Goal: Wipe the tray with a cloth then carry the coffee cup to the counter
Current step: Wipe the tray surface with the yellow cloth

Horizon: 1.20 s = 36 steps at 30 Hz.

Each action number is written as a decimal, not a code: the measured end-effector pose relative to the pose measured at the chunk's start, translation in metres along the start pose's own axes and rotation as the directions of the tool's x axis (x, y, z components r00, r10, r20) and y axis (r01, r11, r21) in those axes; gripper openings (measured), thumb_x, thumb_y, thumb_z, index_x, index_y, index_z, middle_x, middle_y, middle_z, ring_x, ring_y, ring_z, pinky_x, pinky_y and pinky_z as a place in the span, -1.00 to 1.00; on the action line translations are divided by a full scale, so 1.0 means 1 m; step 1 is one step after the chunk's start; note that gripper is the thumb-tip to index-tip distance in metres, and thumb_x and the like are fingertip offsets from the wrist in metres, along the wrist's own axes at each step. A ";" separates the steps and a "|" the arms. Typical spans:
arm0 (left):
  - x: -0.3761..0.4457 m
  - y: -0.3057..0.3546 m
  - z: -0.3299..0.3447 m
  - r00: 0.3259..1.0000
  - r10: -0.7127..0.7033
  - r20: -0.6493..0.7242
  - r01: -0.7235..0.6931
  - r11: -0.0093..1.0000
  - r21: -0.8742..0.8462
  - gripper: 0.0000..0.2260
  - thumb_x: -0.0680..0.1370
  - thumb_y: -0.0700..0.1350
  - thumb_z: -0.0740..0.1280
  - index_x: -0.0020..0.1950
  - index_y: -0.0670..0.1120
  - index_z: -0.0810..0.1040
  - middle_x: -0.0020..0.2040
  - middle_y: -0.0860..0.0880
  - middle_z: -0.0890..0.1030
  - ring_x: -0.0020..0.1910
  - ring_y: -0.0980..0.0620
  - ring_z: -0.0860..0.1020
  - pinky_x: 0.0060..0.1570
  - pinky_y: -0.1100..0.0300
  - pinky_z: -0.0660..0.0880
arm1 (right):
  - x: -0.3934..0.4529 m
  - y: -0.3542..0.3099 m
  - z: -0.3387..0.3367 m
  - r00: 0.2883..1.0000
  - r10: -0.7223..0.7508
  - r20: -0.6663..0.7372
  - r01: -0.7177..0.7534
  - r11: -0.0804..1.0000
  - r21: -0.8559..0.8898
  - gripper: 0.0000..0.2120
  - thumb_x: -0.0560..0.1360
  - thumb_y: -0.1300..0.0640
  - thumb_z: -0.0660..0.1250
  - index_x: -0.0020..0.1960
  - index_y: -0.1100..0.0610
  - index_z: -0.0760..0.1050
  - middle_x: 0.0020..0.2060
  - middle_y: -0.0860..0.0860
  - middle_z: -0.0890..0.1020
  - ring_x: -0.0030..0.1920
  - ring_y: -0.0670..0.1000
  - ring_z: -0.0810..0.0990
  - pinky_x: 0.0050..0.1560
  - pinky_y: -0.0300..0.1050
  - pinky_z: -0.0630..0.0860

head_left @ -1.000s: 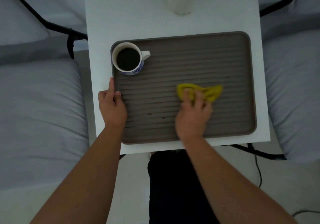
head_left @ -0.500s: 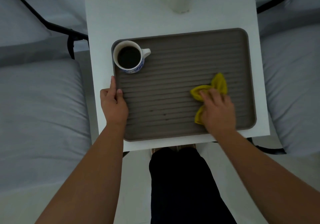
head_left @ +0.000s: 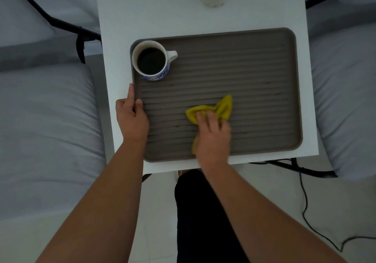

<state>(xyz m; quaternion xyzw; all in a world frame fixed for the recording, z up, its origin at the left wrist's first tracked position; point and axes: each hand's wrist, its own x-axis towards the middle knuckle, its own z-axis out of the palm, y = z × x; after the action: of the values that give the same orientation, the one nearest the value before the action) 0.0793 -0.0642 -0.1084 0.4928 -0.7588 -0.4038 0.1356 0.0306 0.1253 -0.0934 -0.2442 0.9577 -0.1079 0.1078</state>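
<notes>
Pressing crumpled yellow cloth (head_left: 211, 110) under right hand (head_left: 212, 134) fingers | left hand (head_left: 132, 118) grips ribbed tray (head_left: 254, 75) edge

Yellow cloth (head_left: 222, 107), ridged brown tray (head_left: 254, 69)

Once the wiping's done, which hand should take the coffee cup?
Left, probably. The left hand grips the ridged brown tray's left rim just below the blue-and-white cup of black coffee; the right hand presses the yellow cloth mid-tray.
</notes>
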 end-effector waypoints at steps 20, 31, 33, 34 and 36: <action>0.000 -0.002 0.003 0.999 0.041 -0.024 -0.040 0.999 0.021 -0.60 0.63 -0.20 0.16 0.47 -0.02 0.30 -0.02 -0.05 0.34 -0.04 0.08 0.39 0.04 0.64 0.23 | -0.012 0.174 -0.045 0.991 -0.032 -0.133 0.025 0.998 -0.053 -0.54 0.40 0.28 0.14 0.25 0.12 0.55 0.28 0.22 0.49 0.06 0.29 0.38 0.04 0.23 0.47; 0.001 -0.001 0.001 1.000 0.024 -0.009 -0.023 0.999 0.027 -0.60 0.64 -0.17 0.15 0.48 0.01 0.29 0.00 -0.04 0.34 -0.11 0.20 0.38 0.00 0.66 0.24 | -0.001 -0.035 0.016 0.893 -0.450 -0.022 0.450 0.889 0.088 -0.63 0.35 0.18 0.25 0.13 0.04 0.59 0.15 0.04 0.60 -0.07 0.16 0.43 -0.12 0.05 0.44; 0.001 -0.001 0.001 0.999 0.033 -0.003 -0.032 0.999 0.019 -0.60 0.63 -0.17 0.15 0.48 0.01 0.29 0.00 -0.04 0.34 -0.07 0.16 0.38 0.01 0.63 0.26 | 0.001 -0.041 0.016 0.869 -0.494 0.008 0.493 0.869 0.049 -0.59 0.37 0.17 0.21 0.18 0.01 0.55 0.19 0.00 0.58 -0.03 0.14 0.42 -0.06 0.03 0.42; 0.001 -0.002 0.002 0.999 0.035 -0.001 -0.035 0.999 0.017 -0.60 0.63 -0.17 0.15 0.48 0.00 0.29 0.00 -0.04 0.34 -0.05 0.13 0.39 0.02 0.62 0.26 | 0.003 -0.034 0.013 0.861 -0.508 0.019 0.507 0.861 0.038 -0.59 0.37 0.17 0.21 0.19 -0.02 0.54 0.20 -0.02 0.57 -0.04 0.13 0.44 -0.04 0.02 0.42; 0.001 -0.003 0.001 0.999 0.034 -0.005 -0.034 0.999 0.018 -0.60 0.63 -0.18 0.16 0.48 -0.01 0.29 -0.01 -0.04 0.34 -0.03 0.10 0.39 0.02 0.63 0.25 | 0.005 -0.007 0.006 0.860 -0.508 0.049 0.508 0.861 0.018 -0.59 0.38 0.20 0.21 0.19 -0.05 0.53 0.22 -0.05 0.57 -0.08 0.14 0.49 -0.07 0.00 0.45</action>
<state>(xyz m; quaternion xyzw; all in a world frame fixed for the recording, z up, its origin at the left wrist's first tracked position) 0.0797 -0.0652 -0.1113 0.4821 -0.7703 -0.3933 0.1399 0.0316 0.1157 -0.0982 -0.4904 0.8561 -0.1282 0.1012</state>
